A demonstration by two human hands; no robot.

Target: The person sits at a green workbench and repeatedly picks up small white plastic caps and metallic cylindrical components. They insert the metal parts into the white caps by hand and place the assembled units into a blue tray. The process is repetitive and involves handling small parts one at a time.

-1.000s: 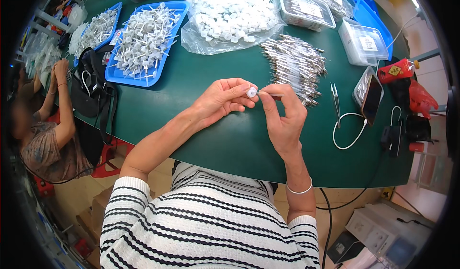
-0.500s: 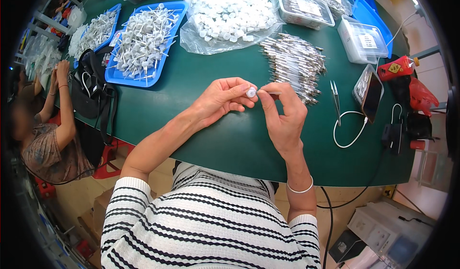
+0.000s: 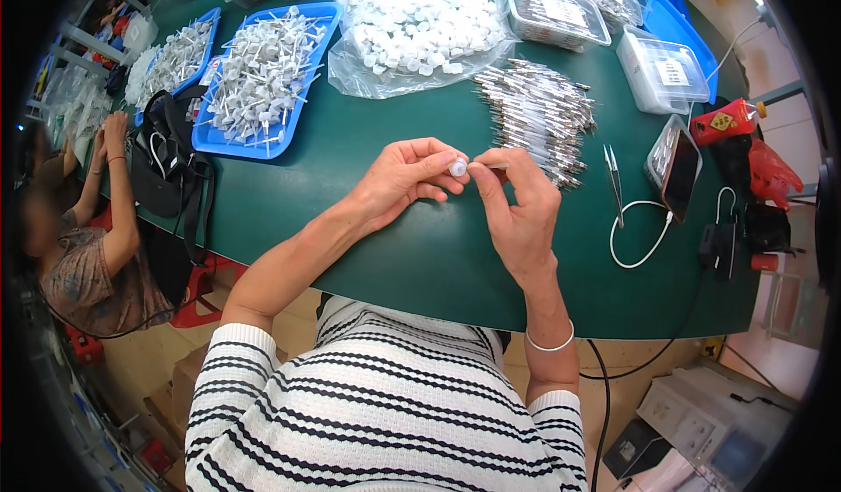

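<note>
Near the centre of the frame, your left hand [image 3: 412, 176] was grasping a small, round, white plastic piece [image 3: 458, 168] between thumb and fingertips. Just to its right, your right hand [image 3: 522, 203] was pinching a thin, rod-like part [image 3: 500, 169], mostly hidden by your fingers; I cannot tell if the two were joined. I judge this pair was half done, not yet laid down. At upper left, many white stemmed pieces [image 3: 263, 80] in a blue plastic tray [image 3: 263, 151] were perhaps finished. Loose white plastic pieces [image 3: 420, 45] at top centre and slim metal-ended rods [image 3: 536, 124] seemed left.
</note>
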